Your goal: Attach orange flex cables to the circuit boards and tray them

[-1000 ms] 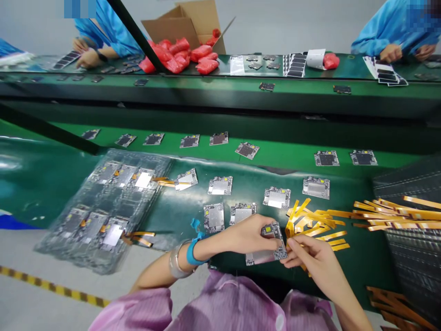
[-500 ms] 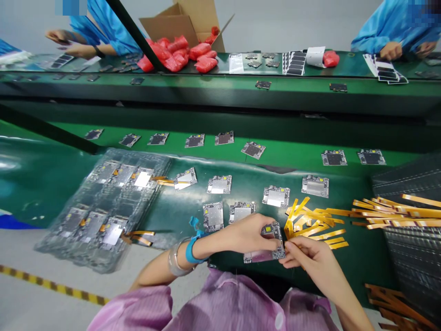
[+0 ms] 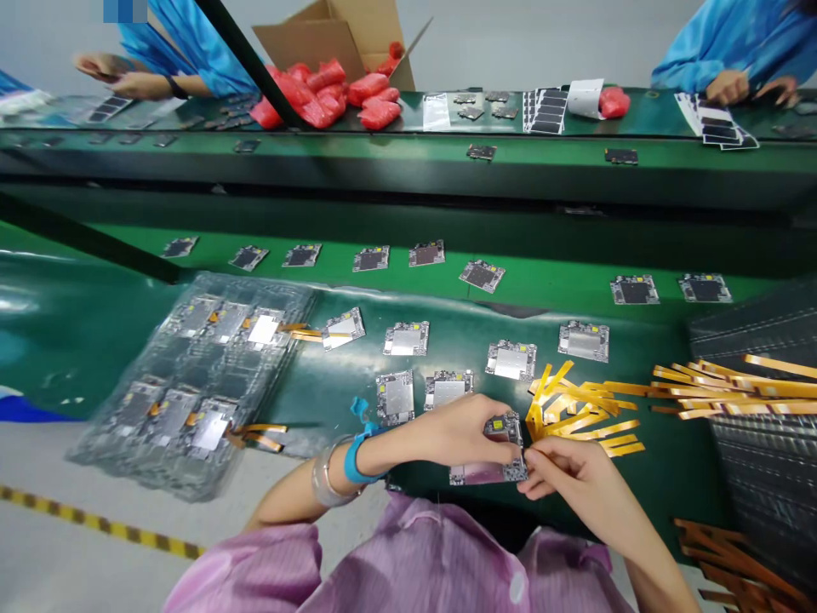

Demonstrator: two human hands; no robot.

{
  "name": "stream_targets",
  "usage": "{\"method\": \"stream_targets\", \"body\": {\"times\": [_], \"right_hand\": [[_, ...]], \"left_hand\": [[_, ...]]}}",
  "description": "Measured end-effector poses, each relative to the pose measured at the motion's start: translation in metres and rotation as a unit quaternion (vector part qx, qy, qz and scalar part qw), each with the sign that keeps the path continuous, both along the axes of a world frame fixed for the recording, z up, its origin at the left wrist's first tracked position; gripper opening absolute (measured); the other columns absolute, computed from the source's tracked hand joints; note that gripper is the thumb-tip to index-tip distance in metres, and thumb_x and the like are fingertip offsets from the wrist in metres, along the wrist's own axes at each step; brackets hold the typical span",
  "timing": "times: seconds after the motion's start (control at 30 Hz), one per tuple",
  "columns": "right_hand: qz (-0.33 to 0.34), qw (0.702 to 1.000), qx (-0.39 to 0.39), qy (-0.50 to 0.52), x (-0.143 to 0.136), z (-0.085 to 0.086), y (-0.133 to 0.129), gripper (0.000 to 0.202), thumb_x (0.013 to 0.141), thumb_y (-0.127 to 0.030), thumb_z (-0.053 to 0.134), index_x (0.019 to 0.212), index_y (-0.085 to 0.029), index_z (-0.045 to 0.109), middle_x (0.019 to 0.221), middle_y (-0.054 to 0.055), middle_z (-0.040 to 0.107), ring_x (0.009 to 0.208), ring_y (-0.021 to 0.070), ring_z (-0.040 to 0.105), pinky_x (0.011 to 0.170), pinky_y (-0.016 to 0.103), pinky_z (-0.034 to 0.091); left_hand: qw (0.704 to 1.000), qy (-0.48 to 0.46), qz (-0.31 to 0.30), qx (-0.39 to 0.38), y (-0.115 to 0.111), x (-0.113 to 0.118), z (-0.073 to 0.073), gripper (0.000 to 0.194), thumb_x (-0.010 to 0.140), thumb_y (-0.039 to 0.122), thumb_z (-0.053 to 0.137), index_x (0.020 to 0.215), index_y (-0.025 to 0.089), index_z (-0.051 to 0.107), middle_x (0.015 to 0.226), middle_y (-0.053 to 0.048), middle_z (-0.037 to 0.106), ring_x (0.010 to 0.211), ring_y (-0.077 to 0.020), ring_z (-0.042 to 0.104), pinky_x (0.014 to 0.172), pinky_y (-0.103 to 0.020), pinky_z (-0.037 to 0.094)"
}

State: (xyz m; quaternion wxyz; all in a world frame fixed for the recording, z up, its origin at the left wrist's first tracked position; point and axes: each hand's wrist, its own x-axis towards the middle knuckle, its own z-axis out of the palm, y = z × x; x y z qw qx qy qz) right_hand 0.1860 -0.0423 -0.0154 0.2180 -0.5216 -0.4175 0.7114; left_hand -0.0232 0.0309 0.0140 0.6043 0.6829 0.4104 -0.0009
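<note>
Just beyond the lilac cloth shirt (image 3: 408, 566), the left hand (image 3: 465, 430) grasps a silver-and-black rectangular circuit board (image 3: 488, 472); the right hand (image 3: 565, 468) meets its edge, fingertip grip too hidden to tell. Farther lie shiny orange ribbon strips (image 3: 578, 415).

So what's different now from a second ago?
The circuit boards on the near belt slid right; those on the far belt slid left. A co-worker's hands moved up and left. The left hand still holds its board, the right hand stays at its edge, and the gold strips stayed put.
</note>
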Motion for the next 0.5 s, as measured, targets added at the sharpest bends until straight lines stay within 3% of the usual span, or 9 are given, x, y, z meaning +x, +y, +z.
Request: {"method": "stream_targets", "body": {"times": [0.13, 0.3, 0.5], "right_hand": [[0.004, 1.000, 0.003, 0.000, 0.001, 0.002, 0.003, 0.045, 0.085, -0.059, 0.067, 0.081, -0.014, 0.071, 0.073, 0.004, 0.071, 0.073, 0.0192, 0.074, 0.072, 0.030, 0.064], [-0.012, 1.000, 0.003, -0.006, -0.003, -0.001, 0.004, 0.045, 0.083, -0.059, 0.069, 0.081, -0.014, 0.073, 0.072, 0.005, 0.072, 0.074, 0.0197, 0.074, 0.074, 0.030, 0.064], [-0.025, 1.000, -0.006, 0.005, -0.010, -0.013, 0.003, 0.047, 0.081, -0.061, 0.070, 0.081, -0.014, 0.076, 0.072, 0.004, 0.073, 0.075, 0.0208, 0.075, 0.076, 0.030, 0.064]], "left_hand": [[1.000, 0.001, 0.001, -0.008, -0.001, 0.001, -0.004, 0.023, 0.082, 0.038, 0.062, 0.075, 0.017, 0.058, 0.066, 0.005, 0.052, 0.060, -0.0096, 0.042, 0.052, -0.022, 0.030], [0.998, -0.054, 0.007, -0.034, 0.004, -0.004, -0.012, 0.021, 0.083, 0.032, 0.065, 0.096, 0.017, 0.070, 0.084, 0.001, 0.068, 0.072, -0.0127, 0.055, 0.063, -0.022, 0.039], [0.995, -0.032, -0.008, -0.090, 0.017, -0.010, -0.011, 0.027, 0.072, 0.041, 0.078, 0.075, 0.016, 0.068, 0.061, 0.005, 0.057, 0.055, -0.0096, 0.042, 0.051, -0.023, 0.028]]}}
